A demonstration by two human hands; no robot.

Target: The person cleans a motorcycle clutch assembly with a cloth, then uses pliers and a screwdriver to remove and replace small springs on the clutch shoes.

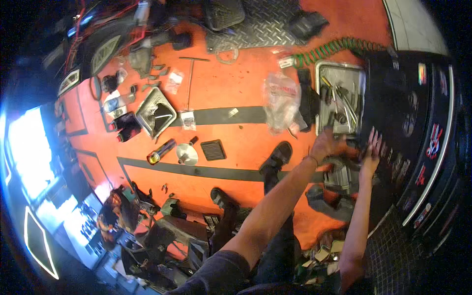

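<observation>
My left hand (325, 145) reaches past the near edge of a metal tray (361, 96), and its fingers are smeared by motion. Whether it holds anything I cannot make out. Long metal tools (339, 98) lie in that tray. My right hand (373, 147) is at the black tool chest (393, 123), fingers stretched and apart with no object visible in them; whether it touches the chest front is unclear. Just below both hands lies a grey blurred part (339, 177), with a dark curved piece (329, 204) nearer to me.
On the orange floor lie a plastic bag (282, 101), a spray can (161, 151), a silver disc-shaped part (187, 154), a dark ribbed rectangular part (213, 150) and a second metal tray (169, 110). A green coiled hose (334, 46) runs behind the tray of tools.
</observation>
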